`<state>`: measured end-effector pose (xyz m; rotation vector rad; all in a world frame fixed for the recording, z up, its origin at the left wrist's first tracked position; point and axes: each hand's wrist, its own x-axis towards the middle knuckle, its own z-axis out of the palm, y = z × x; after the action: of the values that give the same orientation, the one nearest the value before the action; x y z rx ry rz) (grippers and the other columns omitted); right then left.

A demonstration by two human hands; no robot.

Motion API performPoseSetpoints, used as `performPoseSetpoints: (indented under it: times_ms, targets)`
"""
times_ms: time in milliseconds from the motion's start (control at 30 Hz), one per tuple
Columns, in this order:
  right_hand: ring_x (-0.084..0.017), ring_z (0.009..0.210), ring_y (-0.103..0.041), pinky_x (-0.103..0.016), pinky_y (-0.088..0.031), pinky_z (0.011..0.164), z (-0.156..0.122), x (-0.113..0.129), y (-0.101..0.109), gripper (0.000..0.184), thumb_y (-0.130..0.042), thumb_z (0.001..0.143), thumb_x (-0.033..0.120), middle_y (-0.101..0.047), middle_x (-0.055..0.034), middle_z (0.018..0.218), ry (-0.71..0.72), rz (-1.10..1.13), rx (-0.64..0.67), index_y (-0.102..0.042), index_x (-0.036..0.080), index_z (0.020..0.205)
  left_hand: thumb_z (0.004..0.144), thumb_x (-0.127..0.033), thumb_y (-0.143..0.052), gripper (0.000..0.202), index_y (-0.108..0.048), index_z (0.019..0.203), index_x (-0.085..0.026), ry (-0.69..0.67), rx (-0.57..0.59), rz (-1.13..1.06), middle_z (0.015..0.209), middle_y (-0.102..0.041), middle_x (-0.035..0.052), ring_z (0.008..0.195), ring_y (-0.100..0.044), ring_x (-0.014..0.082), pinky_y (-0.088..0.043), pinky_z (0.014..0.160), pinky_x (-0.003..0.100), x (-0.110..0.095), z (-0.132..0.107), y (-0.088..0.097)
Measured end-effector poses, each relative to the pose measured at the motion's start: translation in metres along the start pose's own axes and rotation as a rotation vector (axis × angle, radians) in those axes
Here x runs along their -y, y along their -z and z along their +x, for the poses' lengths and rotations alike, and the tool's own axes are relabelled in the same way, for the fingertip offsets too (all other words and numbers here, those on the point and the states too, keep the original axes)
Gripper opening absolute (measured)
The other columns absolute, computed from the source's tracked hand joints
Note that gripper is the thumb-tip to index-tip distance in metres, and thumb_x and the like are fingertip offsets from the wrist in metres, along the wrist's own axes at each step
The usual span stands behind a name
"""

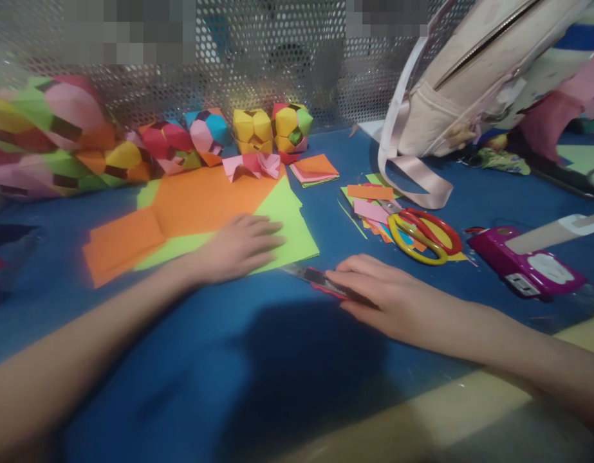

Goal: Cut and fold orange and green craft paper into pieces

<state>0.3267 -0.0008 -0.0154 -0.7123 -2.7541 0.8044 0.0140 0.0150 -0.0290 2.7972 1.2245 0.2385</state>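
Note:
My left hand lies flat with its fingers stretched over a light green paper sheet. Beneath that hand and behind it spreads a larger orange sheet, partly on top of the green. Smaller orange pieces are stacked at its left end. My right hand is wrapped round a box cutter, whose blade points left at the near edge of the green sheet. Whether the blade touches the paper I cannot tell.
Folded paper shapes line the back by a perforated metal panel. Red-and-yellow scissors lie on paper scraps, near a small square paper stack. A purple device and a pale bag stand at right.

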Motion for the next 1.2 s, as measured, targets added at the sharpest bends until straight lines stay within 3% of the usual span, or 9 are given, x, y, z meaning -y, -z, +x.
performPoseSetpoints:
  times_ms: [700,1200]
  targets:
    - [-0.026,0.097,-0.058,-0.045,-0.056,0.085,0.013,0.015,-0.002,0.032,-0.046,0.097,0.015,-0.06,-0.0155,0.107,0.095,-0.134,-0.011,-0.059,0.008,0.125,0.104,-0.047,-0.024,0.055,-0.059,0.136,-0.019,-0.011,0.005,0.033,0.145,-0.056,0.0117,0.133,-0.046,0.0319,-0.033,0.11,0.049,0.0,0.002,-0.006]
    - [-0.026,0.103,-0.059,-0.046,-0.056,0.089,0.021,0.022,-0.005,0.034,-0.047,0.098,0.017,-0.061,-0.0166,0.112,0.103,-0.169,0.006,-0.058,0.008,0.129,0.105,-0.042,-0.023,0.053,-0.06,0.135,-0.019,-0.033,-0.03,0.051,0.144,-0.057,0.0121,0.131,-0.048,0.0308,-0.035,0.107,0.047,0.0,0.003,-0.007]
